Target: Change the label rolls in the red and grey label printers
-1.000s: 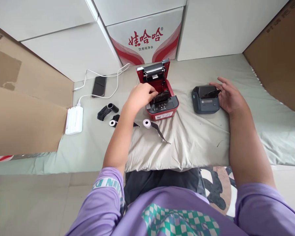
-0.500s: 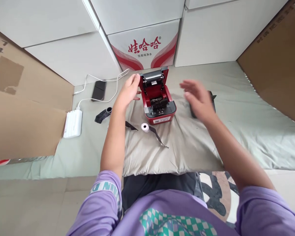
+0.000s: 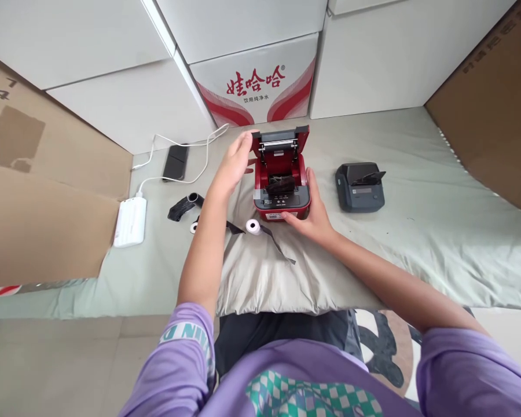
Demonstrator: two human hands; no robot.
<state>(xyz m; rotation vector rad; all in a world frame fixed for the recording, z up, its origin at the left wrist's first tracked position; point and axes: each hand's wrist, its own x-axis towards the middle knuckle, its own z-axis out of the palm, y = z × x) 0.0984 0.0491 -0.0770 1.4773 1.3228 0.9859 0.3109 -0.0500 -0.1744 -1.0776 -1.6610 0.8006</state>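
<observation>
A red and black label printer (image 3: 281, 201) stands on the cloth with its lid (image 3: 278, 139) raised. Inside its bay sits a dark roll (image 3: 281, 183), partly hidden. My left hand (image 3: 235, 157) holds the lid's left edge, some fingers hidden behind it. At the front right corner, my right hand (image 3: 315, 217) grips the body, thumb on the front face and fingers along the side. Just in front of the printer lies a white paper roll (image 3: 252, 226) with a dark strip trailing from it. A second roll (image 3: 193, 227) is mostly covered by my left forearm.
To the right is a dark grey printer (image 3: 359, 187) with black film at its slot. On the left lie a black roll (image 3: 183, 205), a phone (image 3: 175, 163) and a white power bank (image 3: 130, 222) with a cable. Cartons (image 3: 260, 81) line the back; cardboard stands at both sides.
My right hand has moved left from above the dark grey printer and taken hold of the red printer's corner. The red printer has shifted slightly, with my left hand still at its lid.
</observation>
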